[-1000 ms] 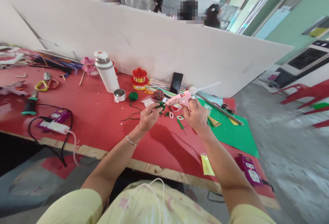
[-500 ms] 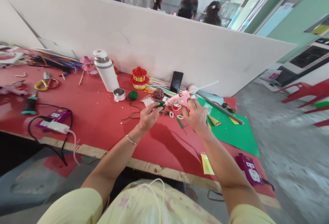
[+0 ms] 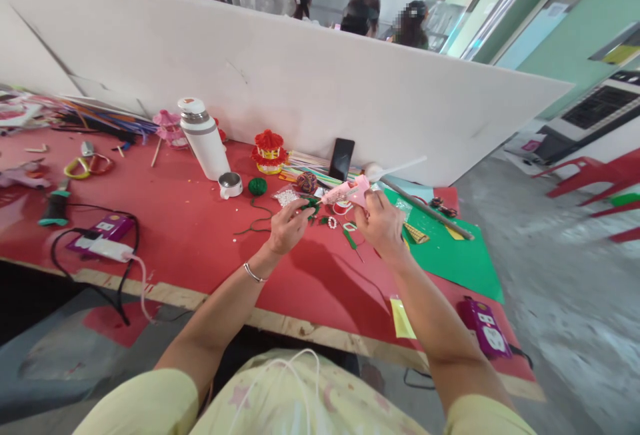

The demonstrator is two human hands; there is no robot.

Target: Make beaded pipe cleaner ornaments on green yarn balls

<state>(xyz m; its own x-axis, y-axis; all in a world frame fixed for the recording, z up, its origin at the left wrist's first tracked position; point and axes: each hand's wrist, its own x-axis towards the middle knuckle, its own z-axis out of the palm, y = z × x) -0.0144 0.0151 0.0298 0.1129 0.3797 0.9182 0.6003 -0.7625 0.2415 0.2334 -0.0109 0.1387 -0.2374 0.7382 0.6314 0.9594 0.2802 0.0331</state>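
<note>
Bag [image 3: 285,190] of beads [image 3: 287,198] lies near the left hand [image 3: 289,228] pinching a green piece [image 3: 312,203]; the right hand [image 3: 381,225] grips a glue gun [image 3: 358,190].

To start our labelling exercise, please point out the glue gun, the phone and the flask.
Glue gun [image 3: 357,190]: head view, on its pink body.
Phone [image 3: 342,159]: head view, on its dark front.
Flask [image 3: 206,148]: head view, on its white side.

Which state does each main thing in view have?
Green piece: held in left grip
Pink glue gun: held in right grip, pointed toward the piece
White flask: standing, apparently closed
White cup: open side up
Phone: screen dark
Green yarn ball: wound up
Cutters: handles spread apart
Left purple socket box: white plug apparently inserted
</note>
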